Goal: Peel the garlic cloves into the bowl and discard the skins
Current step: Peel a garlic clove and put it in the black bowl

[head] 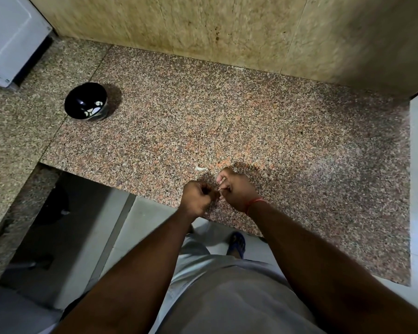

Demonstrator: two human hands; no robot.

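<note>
Two hands meet over the near edge of a speckled granite counter (227,112): the left hand (197,197) is curled tight, the right hand (235,189) pinches a pale sliver, likely a garlic clove (221,189). A skin scrap (200,168) lies just beyond. Far left sits a black bowl (76,102) with peeled cloves (93,110), below a tan tiled wall (203,27)

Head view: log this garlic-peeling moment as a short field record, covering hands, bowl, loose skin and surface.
left hand: fingers curled, close against the right hand; contents hidden
right hand: pinches a thin pale sliver, likely garlic skin
bowl: black, far left on the counter, pale peeled cloves inside
loose skin: small white scrap on the counter just beyond the hands
counter: speckled granite
</note>
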